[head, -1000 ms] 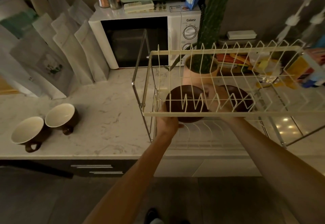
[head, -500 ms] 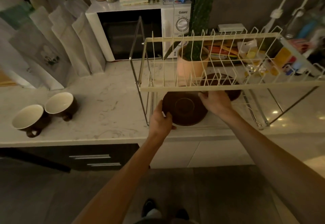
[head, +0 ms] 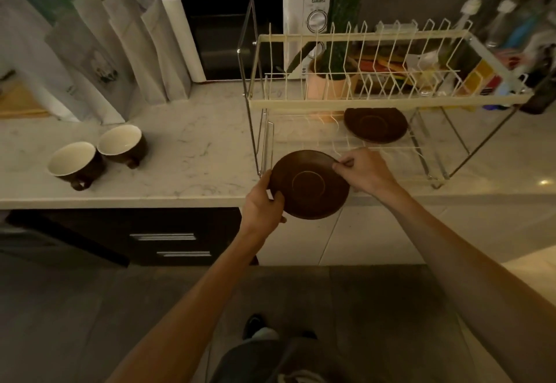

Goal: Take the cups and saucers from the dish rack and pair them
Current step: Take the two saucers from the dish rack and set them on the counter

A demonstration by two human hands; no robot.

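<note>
Saucer out of the rack, held over the counter's front edge

The brown saucer looks stiff, glazed and breakable, best gripped at opposite rim points; the left hand clasps its left rim, thumb on top, while the right hand pinches the upper right rim. A second saucer lies on the dish rack's lower shelf; two cups sit touching near the counter's left front.

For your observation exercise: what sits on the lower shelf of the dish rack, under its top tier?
One brown saucer lies on the dish rack's lower shelf, toward the right. The top tier's front rail covers its back edge. The rest of that shelf shows only bare wire.
</note>
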